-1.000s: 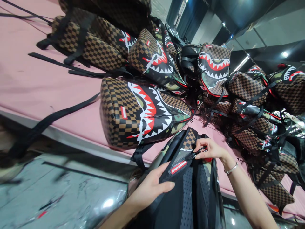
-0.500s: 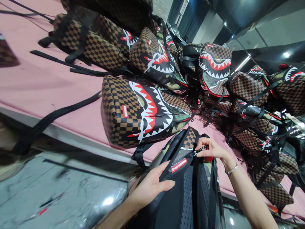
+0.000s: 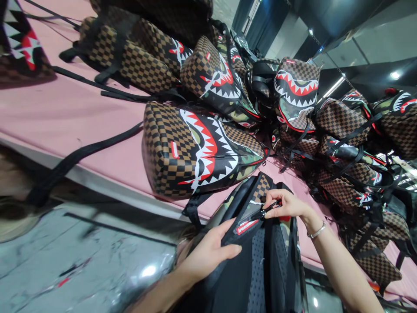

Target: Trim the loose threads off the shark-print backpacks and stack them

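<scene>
A black backpack [image 3: 241, 274] with camouflage and checkered parts stands in front of me, its padded back towards me. My left hand [image 3: 213, 250] grips the edge of its back panel, thumb on the near side, beside a red label [image 3: 247, 227]. With fingers pinched, my right hand [image 3: 282, 204] holds a small dark tool, perhaps tweezers or a zipper pull, whose tip is at the panel's upper edge close to the label. A checkered backpack with a shark-mouth print [image 3: 205, 152] lies on the pink table just beyond.
More shark-print backpacks [image 3: 296, 87] are piled along the pink table [image 3: 107, 111], at the back and right. A black strap [image 3: 84, 150] hangs over the table's near edge. Another backpack [image 3: 26, 48] stands at the far left. A person's shoe shows at the lower left.
My right hand has moved slightly left along the panel, closer to the label. My left hand keeps its hold. More of the backpack at the far left shows.
</scene>
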### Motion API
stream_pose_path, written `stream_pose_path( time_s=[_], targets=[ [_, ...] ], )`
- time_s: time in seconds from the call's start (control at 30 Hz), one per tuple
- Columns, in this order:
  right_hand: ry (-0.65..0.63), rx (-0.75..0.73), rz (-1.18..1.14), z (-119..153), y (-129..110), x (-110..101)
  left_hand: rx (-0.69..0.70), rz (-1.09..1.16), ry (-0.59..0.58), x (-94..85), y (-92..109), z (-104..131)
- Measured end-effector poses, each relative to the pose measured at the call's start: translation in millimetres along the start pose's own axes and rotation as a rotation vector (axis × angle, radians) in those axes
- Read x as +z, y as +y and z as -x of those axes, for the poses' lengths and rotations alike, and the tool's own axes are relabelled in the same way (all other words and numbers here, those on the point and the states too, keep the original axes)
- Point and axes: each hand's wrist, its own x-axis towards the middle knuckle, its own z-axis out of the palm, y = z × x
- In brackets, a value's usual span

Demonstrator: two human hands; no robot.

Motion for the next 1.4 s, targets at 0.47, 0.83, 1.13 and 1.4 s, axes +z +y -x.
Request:
stream_pose_path(
  time_s=[0.47,0.83,1.13,1.4],
  targets=[
    [-0.062,-0.045,0.058,-2.8,-13.7,21.6,0.045,0.054,-0.015,4.3,1.3,-2.6],
    [0.507,-0.099,0.121,28.7,-10.5,63.6,0.027,0.054,-0.003,-0.4,8.7,-1.8],
    [0.887,-0.350,0.786,80.5,2.5,126.2,0.044,0.132,0.021,25.6,37.0,-7.6],
    [0.952,-0.381,0.827,78.9,-1.3,126.4,0.059,0.099,0.042,35.6,38.0,-6.6]
  ],
)
